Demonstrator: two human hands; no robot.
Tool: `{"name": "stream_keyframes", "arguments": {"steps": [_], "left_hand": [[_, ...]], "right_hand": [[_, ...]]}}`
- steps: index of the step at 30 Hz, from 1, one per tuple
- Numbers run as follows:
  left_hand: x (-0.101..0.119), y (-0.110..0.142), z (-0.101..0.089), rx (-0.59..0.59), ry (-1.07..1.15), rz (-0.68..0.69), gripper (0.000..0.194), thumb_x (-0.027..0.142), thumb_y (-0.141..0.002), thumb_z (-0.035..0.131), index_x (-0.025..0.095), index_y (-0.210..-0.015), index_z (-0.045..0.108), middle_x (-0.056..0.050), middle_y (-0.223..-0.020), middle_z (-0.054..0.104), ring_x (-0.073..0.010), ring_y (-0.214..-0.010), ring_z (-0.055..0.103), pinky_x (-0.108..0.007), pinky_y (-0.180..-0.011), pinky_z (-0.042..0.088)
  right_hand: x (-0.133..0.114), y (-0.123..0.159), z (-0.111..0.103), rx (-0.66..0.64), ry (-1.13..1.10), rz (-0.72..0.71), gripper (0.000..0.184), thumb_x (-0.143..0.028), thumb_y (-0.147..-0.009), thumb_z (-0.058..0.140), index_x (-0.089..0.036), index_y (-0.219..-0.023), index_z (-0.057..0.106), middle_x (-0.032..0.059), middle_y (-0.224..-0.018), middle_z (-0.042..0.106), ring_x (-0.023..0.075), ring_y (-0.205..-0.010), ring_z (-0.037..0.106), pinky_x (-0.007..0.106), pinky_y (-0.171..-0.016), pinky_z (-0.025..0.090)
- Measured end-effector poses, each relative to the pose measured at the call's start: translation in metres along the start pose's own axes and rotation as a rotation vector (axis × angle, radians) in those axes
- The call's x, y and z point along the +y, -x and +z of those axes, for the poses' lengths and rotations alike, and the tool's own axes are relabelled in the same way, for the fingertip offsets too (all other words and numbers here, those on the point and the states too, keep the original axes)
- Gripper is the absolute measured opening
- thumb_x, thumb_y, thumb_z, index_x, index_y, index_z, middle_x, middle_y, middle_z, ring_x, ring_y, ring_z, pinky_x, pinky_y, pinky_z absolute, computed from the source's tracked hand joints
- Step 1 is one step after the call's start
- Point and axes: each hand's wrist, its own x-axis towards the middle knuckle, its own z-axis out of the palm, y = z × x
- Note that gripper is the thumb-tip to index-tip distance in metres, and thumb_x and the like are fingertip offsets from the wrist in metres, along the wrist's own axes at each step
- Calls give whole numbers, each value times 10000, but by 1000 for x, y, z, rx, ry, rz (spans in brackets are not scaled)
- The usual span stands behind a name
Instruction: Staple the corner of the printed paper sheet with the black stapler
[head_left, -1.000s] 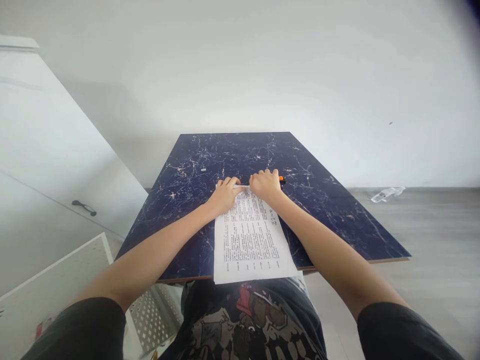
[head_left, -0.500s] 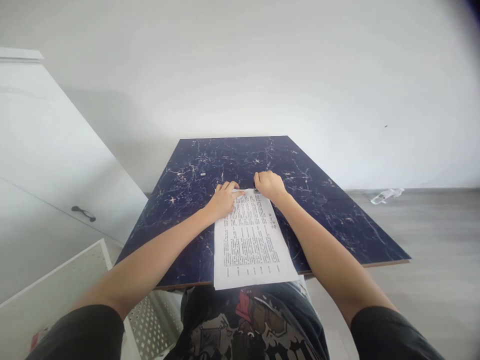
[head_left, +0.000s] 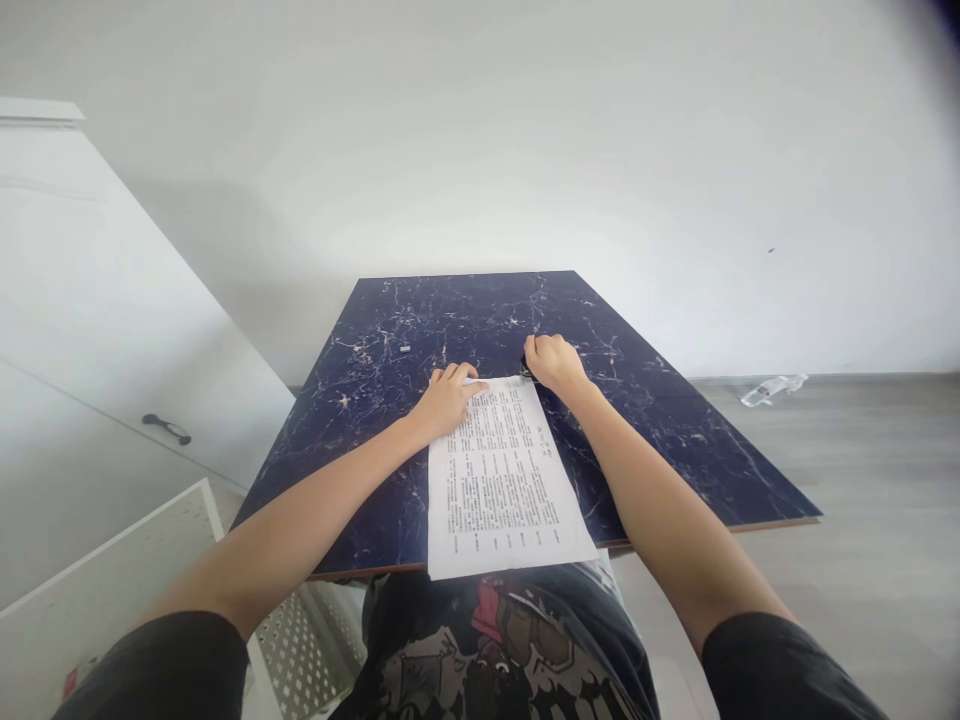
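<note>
Printed sheets of paper [head_left: 499, 490] lie stacked on the dark blue marbled table [head_left: 472, 315], their near end reaching over its front edge. My left hand [head_left: 448, 402] holds the stack at its far left corner, fingers bent at the edge and thumb on the print. In my right hand [head_left: 556, 362], closed, is a small black stapler [head_left: 526, 368], mostly hidden by the fingers. The stapler sits at the far right corner of the sheets. Whether its jaws are around the paper I cannot tell.
A small pale piece [head_left: 405, 349] lies on the table beyond my left hand. To the left stand a white cabinet [head_left: 90, 300] with a dark handle [head_left: 166, 429] and a white perforated bin [head_left: 300, 650]. A clear plastic object [head_left: 774, 390] lies on the floor at right.
My right hand has shifted right with the stapler, from along the far edge of the sheets to their far right corner. My left hand and the sheets have stayed in place.
</note>
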Motion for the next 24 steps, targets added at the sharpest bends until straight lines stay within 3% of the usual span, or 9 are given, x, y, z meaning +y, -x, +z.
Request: {"name": "stream_keyframes", "arguments": {"steps": [9,14,17,24], "left_hand": [[-1,0,1,2,5,3,607,-17,-871,447,267,-1368,648,-113,-1340,542,-285,-1215,483,-469,-985,407],[-1,0,2,3,10,4,616,-17,-873,436,273,-1374,646,-114,-1335,544,-284,-1213,482,-470,-987,403],[0,0,1,-8,14,-5,609,-13,-876,441,271,-1374,647,-117,-1331,546,-285,-1208,486,-474,-988,404],[1,-1,-2,-23,-12,-13,589,-1,-896,407,259,-1366,647,-114,-1322,552,-273,-1175,491,-465,-973,407]], "right_hand": [[11,-2,-7,7,7,67,555,-413,-1081,295,-108,-1118,757,224,-1077,746,310,-1024,694,343,-885,468],[16,-3,-8,56,21,122,518,-333,-1068,297,-108,-1087,763,222,-1045,740,317,-992,692,361,-863,474],[15,-1,-11,108,16,111,543,-286,-1064,253,-105,-1039,765,218,-1016,738,325,-975,688,373,-837,480],[-6,10,-27,290,-71,84,672,-353,-1068,163,-96,-927,768,225,-932,741,305,-892,676,360,-789,488]]}}
